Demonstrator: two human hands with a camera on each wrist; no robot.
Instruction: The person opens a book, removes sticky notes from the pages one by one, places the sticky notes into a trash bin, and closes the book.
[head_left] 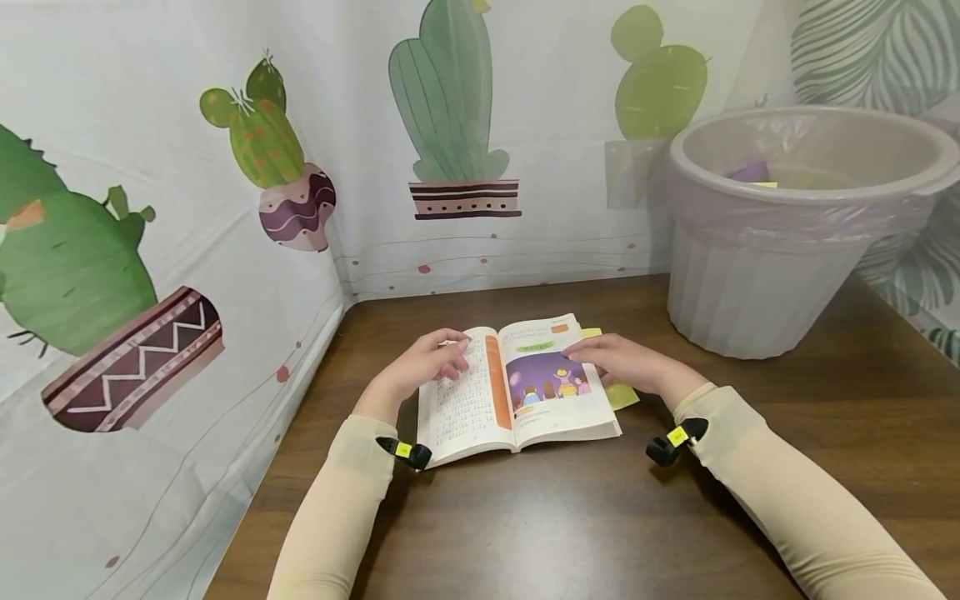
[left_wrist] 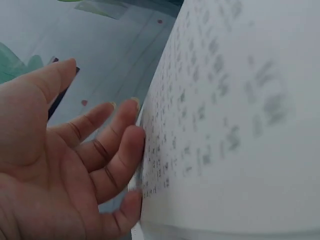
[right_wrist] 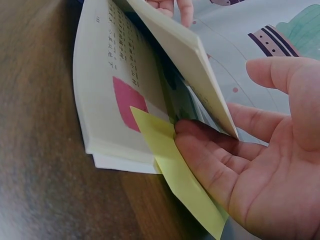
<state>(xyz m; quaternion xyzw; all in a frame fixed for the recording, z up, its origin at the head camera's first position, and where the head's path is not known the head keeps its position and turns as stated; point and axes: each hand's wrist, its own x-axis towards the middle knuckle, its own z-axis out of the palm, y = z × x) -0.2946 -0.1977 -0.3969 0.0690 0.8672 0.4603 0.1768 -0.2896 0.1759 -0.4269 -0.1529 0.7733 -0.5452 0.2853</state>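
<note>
An open book (head_left: 517,387) lies on the table, its left page full of print and its right page bearing a purple picture. My left hand (head_left: 435,362) rests on the left page with fingers loosely bent. In the left wrist view its fingertips (left_wrist: 132,145) touch the page near its edge, thumb apart. My right hand (head_left: 626,362) is at the book's right edge. The right wrist view shows some of its fingers (right_wrist: 210,160) in a gap under raised pages, its thumb standing free. A yellow sheet (right_wrist: 175,170) sticks out of that gap, beside a pink patch (right_wrist: 129,102) on the lower page.
A grey bin (head_left: 757,283) with a translucent liner stands at the back right, with purple and yellow pieces inside. A cloth printed with cacti (head_left: 540,242) hangs behind and to the left of the brown wooden table (head_left: 525,525).
</note>
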